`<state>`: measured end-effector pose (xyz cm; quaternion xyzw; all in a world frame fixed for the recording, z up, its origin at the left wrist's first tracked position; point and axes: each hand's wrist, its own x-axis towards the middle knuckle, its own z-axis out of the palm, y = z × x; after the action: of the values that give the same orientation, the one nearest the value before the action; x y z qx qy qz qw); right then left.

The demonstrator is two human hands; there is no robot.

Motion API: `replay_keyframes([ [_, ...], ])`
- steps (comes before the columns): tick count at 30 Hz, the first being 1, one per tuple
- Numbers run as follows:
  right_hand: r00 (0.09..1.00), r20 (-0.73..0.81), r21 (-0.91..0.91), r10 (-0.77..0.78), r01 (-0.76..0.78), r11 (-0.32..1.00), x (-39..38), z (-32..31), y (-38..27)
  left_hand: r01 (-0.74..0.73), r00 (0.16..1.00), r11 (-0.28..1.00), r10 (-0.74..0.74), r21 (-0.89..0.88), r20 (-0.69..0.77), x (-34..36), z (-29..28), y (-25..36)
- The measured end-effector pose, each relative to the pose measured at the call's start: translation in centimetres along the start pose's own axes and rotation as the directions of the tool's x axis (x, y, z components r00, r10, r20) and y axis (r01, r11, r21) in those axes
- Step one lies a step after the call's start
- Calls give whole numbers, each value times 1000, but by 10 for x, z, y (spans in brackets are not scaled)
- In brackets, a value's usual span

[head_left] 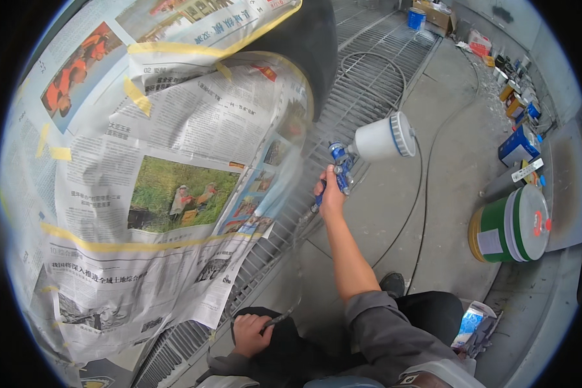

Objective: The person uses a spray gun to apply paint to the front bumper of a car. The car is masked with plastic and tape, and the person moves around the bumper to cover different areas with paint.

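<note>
My right hand (330, 195) is closed around the handle of a blue spray gun (340, 169). A white paint cup (376, 140) with a ridged lid is fixed to the gun and lies tilted to the right. The gun is beside a dark curved panel (315, 48), and a faint mist hangs near the panel's edge. Sheets of newspaper (168, 136), held by yellow masking tape (142, 246), cover the large surface on the left. Low down by my knee, my left hand (251, 335) is closed on the air hose (297, 284), which runs up toward the gun's handle.
Metal floor grating (362, 71) runs beside the covered surface. Loose hose (425, 194) curves across the grey floor. To the right stand a green bucket (490, 227), a blue can (518, 145) and several smaller cans. A blue tin (417, 19) and a cardboard box (437, 18) are far off.
</note>
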<state>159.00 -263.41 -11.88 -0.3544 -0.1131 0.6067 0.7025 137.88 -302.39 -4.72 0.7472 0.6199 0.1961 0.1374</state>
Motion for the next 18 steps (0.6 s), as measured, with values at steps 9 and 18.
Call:
replay_keyframes([
  [9,941,-266,100,208,-188,977,52,-32,96,126,992,984,-128,129,10,-28,2,-7],
  [18,955,-279,139,104,-67,988,40,17,42,168,984,973,-176,156,40,-37,5,-16],
])
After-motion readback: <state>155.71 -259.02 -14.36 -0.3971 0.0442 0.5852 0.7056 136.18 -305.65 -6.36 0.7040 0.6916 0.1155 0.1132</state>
